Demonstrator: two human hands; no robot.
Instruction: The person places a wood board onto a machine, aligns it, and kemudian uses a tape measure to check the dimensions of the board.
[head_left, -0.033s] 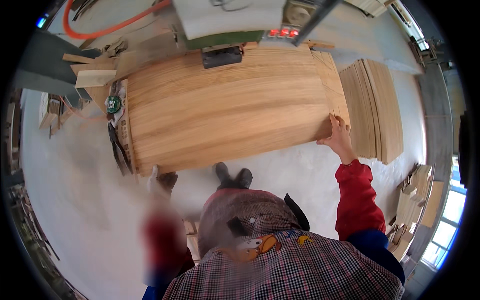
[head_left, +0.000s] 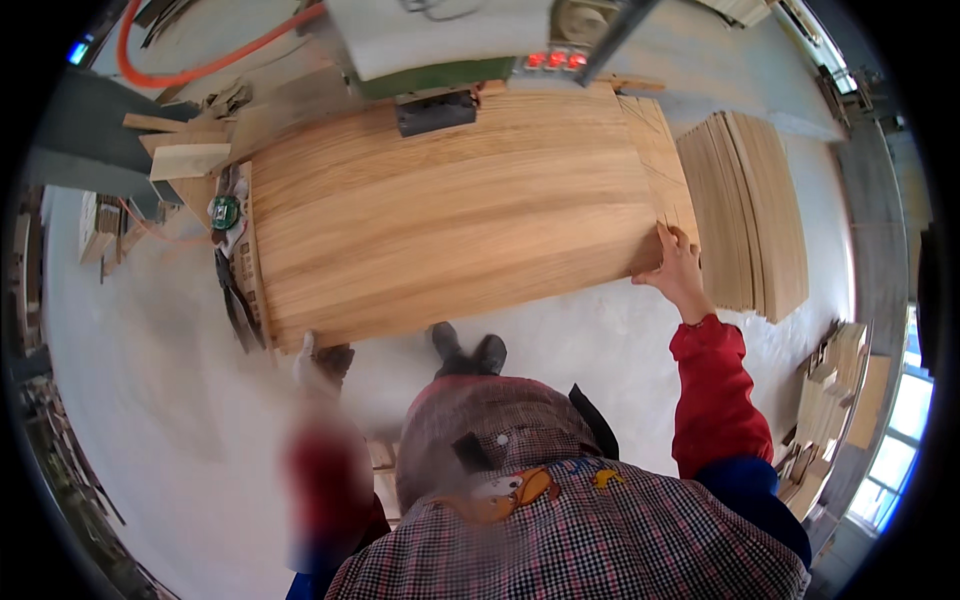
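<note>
A wide wooden panel (head_left: 450, 210) with streaked grain lies across the worktop in front of me. At its near right corner my right hand (head_left: 677, 268) is bare and bent around the wood, thumb at the near edge and fingers on the top. My left hand (head_left: 322, 362), in a light and dark glove, grips the near left corner; its thumb shows at the edge, while the other fingers are partly hidden and blurred. Beyond the panel's right end shows a paler board (head_left: 655, 150) with pencil-like lines. A dark block (head_left: 437, 113) under the machine sits over the far edge.
Behind the panel stands a green and white machine (head_left: 440, 75) with lit red switches (head_left: 556, 62). A stack of boards (head_left: 750, 215) is at the right. Left of the panel are a green round tool (head_left: 225, 211) and a black-handled tool (head_left: 236, 305). An orange hose (head_left: 150, 78) curves at far left.
The whole view has shifted slightly, with the machine and panel a little higher and further left. Both hands keep their places on the panel.
</note>
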